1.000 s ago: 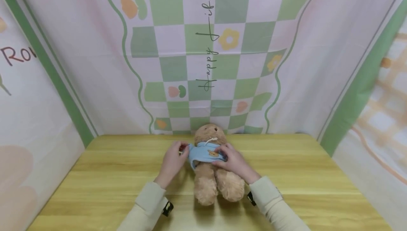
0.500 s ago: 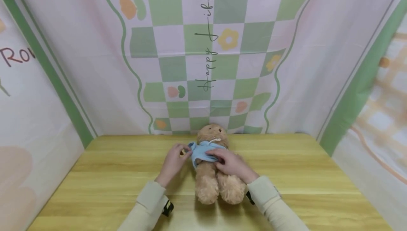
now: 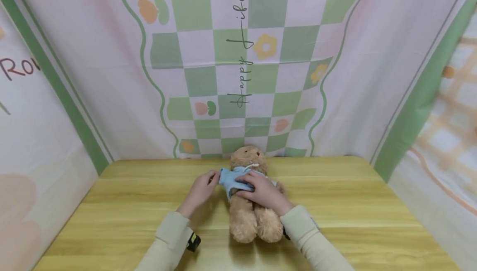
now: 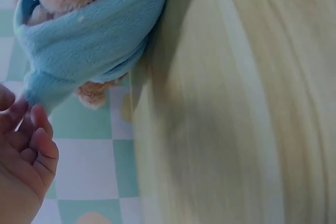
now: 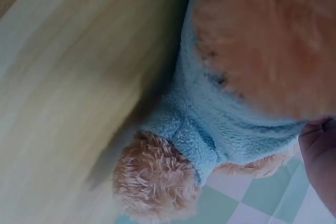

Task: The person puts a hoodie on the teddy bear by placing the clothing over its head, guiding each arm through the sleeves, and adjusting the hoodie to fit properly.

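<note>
A brown plush teddy bear [image 3: 244, 221] in a light blue hoodie [image 3: 232, 180] lies on its back on the table, head toward the patterned backdrop. My left hand [image 3: 203, 188] pinches the end of the hoodie's left-side sleeve; in the left wrist view the sleeve [image 4: 47, 90] is drawn to a point at the fingertips, with no paw showing there. Across the bear's belly, my right hand [image 3: 262, 192] holds the hoodie's front near the hem, fingers above and thumb below. On the right side a furry paw [image 5: 155, 177] sticks out of its sleeve.
The wooden table [image 3: 335, 204] spreads out on both sides of the bear. A checkered green and white backdrop [image 3: 231, 76] rises behind its far edge, close to the bear's head. Printed cloth panels [image 3: 439, 117] stand left and right.
My right hand has slid left across the hoodie's front, uncovering the bear's right-side paw. My left hand has stayed at the sleeve and shifted slightly. The bear has moved a little to the right.
</note>
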Tool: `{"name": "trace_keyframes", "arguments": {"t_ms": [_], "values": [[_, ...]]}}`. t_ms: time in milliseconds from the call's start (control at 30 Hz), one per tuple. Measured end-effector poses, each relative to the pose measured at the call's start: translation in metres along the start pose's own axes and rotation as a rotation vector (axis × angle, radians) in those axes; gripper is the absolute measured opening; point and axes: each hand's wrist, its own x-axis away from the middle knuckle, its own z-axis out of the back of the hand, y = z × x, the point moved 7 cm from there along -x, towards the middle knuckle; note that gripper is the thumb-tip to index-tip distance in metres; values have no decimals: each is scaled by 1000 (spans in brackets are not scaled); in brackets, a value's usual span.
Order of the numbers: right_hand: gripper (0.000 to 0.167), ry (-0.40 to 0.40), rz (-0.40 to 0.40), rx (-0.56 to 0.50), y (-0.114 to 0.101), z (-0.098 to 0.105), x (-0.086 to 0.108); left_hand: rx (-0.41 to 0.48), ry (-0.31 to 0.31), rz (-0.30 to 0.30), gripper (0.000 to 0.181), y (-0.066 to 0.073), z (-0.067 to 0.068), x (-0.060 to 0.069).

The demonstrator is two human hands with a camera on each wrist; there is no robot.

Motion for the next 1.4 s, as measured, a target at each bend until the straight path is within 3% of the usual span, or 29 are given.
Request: {"name": "trace_keyframes", "arguments": {"t_ms": [233, 433, 533, 833, 933, 1200, 1300, 1400], "values": [[37, 8, -22, -76, 3, -3, 2, -99, 0, -16, 19, 1, 1, -2], [34, 31, -32, -107, 5, -4, 4, -275, 82, -143, 8, 10, 1, -2], [33, 39, -25, -121, 5, -4, 4, -305, 104, -183, 4, 13, 1, -1], [36, 30, -18, -122, 7, -5, 6, -217, 74, -199, 6, 5, -2, -4], [38, 13, -31, -119, 8, -6, 6, -234, 73, -216, 5, 5, -3, -5], [37, 14, -39, -130, 8, -5, 6, -199, 68, -171, 5, 3, -4, -9], [38, 13, -37, -137, 7, -5, 4, -195, 71, -212, 6, 5, -5, -8], [38, 16, -37, -135, 8, -5, 4, -212, 71, -292, 10, 11, -7, -6]]}}
